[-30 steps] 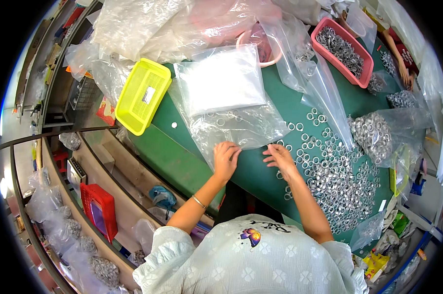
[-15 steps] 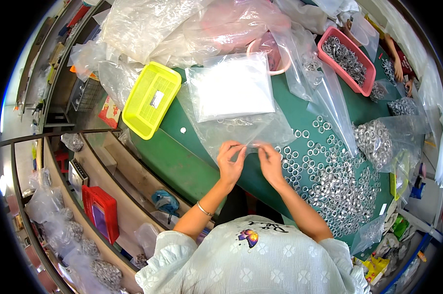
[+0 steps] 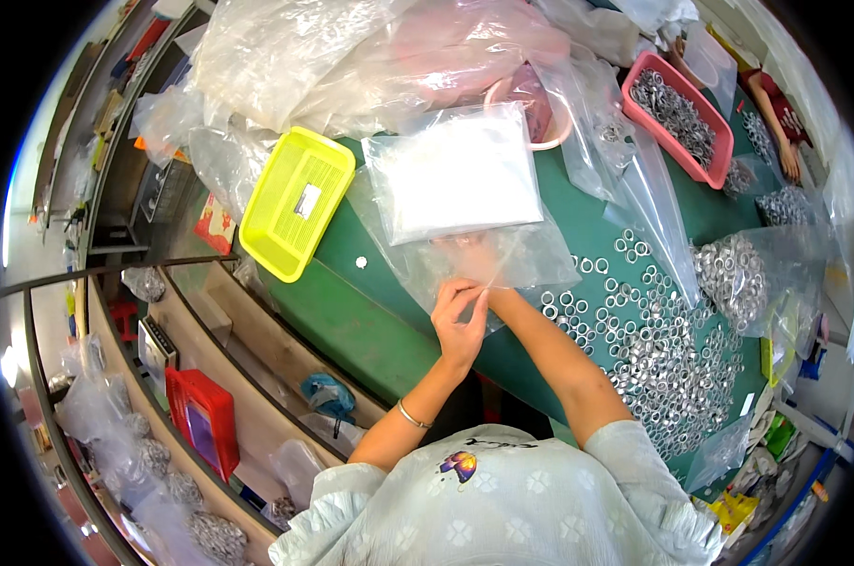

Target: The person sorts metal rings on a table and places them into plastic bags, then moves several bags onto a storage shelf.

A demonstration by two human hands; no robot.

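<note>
A clear plastic bag (image 3: 531,259) lies on the green table in front of me, its near edge toward my body. My left hand (image 3: 460,319) pinches that near edge between thumb and fingers. My right hand (image 3: 471,250) is inside the bag and shows only dimly through the plastic, so its fingers cannot be made out. Just beyond it, a stack of white, clear-wrapped plastic bags (image 3: 460,174) rests on the bag's far part. Many loose metal rings (image 3: 672,368) are spread over the table to the right of my right forearm.
A yellow-green basket (image 3: 298,203) stands at the left. At the far right are a pink basket of metal parts (image 3: 677,118) and a clear bag filled with rings (image 3: 732,278). Large plastic sheeting (image 3: 370,57) covers the back. Another person's arm (image 3: 776,127) rests at the far right.
My right hand has left the bag's near edge and moved forward into the bag. My left hand still pinches the edge. The view has shifted slightly.
</note>
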